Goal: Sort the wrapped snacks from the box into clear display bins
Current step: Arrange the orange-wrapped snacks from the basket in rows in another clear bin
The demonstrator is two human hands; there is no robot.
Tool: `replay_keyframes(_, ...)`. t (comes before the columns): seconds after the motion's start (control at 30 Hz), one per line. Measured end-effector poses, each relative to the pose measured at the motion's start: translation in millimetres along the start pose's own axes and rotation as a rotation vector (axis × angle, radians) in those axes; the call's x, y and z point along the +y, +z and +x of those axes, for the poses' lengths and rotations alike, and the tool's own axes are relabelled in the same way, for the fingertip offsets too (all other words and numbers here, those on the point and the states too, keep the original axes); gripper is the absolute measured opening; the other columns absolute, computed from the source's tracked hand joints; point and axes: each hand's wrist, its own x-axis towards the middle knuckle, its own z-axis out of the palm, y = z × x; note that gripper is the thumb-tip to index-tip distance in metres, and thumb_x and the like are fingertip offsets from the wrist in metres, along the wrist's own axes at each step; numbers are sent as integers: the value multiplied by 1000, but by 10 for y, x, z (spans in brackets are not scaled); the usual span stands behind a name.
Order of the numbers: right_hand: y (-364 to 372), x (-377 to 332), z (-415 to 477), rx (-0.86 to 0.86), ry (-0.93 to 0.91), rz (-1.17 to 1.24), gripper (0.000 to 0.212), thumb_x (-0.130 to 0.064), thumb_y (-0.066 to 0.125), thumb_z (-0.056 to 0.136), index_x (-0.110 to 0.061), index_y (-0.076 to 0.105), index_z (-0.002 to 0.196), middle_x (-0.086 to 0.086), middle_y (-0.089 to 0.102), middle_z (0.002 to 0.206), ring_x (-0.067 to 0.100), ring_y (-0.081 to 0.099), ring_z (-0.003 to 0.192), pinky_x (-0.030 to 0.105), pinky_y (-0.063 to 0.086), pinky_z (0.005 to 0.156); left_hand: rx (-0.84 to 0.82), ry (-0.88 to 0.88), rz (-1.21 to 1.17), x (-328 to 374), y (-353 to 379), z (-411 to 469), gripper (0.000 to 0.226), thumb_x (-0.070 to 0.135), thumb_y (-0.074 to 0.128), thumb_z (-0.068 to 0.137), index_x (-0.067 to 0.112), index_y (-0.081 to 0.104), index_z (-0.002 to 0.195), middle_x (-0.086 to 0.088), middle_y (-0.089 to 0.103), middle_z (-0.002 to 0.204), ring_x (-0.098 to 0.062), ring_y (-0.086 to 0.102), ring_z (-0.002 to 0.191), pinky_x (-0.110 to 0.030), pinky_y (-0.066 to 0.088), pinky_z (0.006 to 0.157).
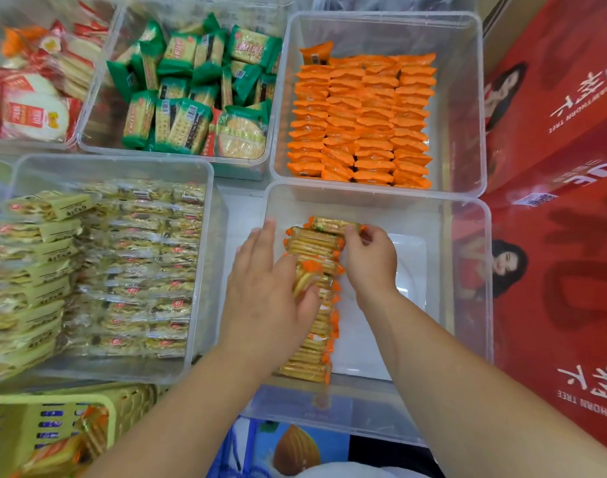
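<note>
A row of clear-wrapped cracker packs with orange ends (pixel 312 336) stands on edge along the left side of the near clear bin (pixel 467 288). My left hand (pixel 267 294) lies over the middle of the row, with its thumb curled round one pack (pixel 304 281). My right hand (pixel 371 257) pinches the far packs (pixel 329 226) at the row's top end. The bin's right half shows bare white floor. A yellow slotted basket (pixel 36 429) at the bottom left holds more of the same packs.
Four other clear bins surround it: orange packs (pixel 360 122) beyond, green cracker packs (pixel 195 94), red-and-white packs (pixel 33 84) far left, pale yellow packs (pixel 98 270) to the left. Red cardboard boxes (pixel 564 201) wall off the right side.
</note>
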Motion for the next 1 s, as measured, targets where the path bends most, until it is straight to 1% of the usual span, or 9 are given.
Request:
replay_keyframes(0.07,16,1,-61,-44,-24,-18,37,-42,54,98,-20,61,127,0,64,125,21,61,114,45,52,98,-49,-102,-107,-34,45,-135,19,39,62,97,22,56,91,-13,6,172,-33,18,155,-48,22,122)
replay_keyframes(0.17,88,-16,-141,-122,-80,-51,34,-37,51,100,-22,58,129,3,63,129,24,59,119,48,49,103,-51,-91,-209,-93,121,-254,19,40,60,98,36,43,90,2,-12,169,-29,15,157,-49,27,121)
replay_keyframes(0.3,210,-78,-205,-283,-86,-119,47,-41,47,101,-24,48,145,2,57,143,26,53,131,48,45,109,-3,-59,-242,-138,158,-260,19,46,53,94,46,36,86,7,-11,167,-28,17,157,-47,27,120)
replay_keyframes(0.47,138,-109,-243,-289,-52,8,36,-45,44,104,-32,53,137,-5,63,133,19,58,123,49,48,106,5,-65,-248,-147,154,-263,20,42,59,96,40,41,89,4,-6,170,-24,18,157,-44,29,119)
replay_keyframes(0.6,-10,23,-431,-263,-32,47,66,-58,36,103,-32,17,161,-5,28,165,16,29,150,44,29,122,30,-116,-429,-135,104,-284,16,44,57,91,38,49,78,4,3,172,28,4,140,-23,29,108)
replay_keyframes(0.67,-65,130,-563,-287,-24,57,73,-66,32,100,-35,8,161,-10,16,168,12,18,153,41,21,125,35,-130,-492,-152,103,-358,13,43,58,91,37,54,80,7,5,171,38,1,130,-10,22,100)
replay_keyframes(0.77,-31,210,-725,-362,-19,89,82,-75,27,93,-36,2,162,-17,11,167,10,15,154,36,18,124,14,-136,-520,-170,119,-490,14,43,59,92,42,52,80,13,4,170,39,7,128,0,23,93)
replay_keyframes(0.87,112,177,-770,-461,-46,119,85,-74,30,92,-34,2,162,-10,15,169,15,21,154,45,22,125,-15,-122,-530,-180,132,-526,7,52,54,90,55,53,84,18,1,169,36,7,132,0,23,96)
replay_keyframes(1.0,97,128,-678,-529,-13,117,77,-69,33,97,-37,7,161,-7,19,168,16,24,153,49,26,123,-37,-120,-452,-212,173,-507,6,53,54,91,53,50,87,20,-4,169,36,1,131,-2,16,96)
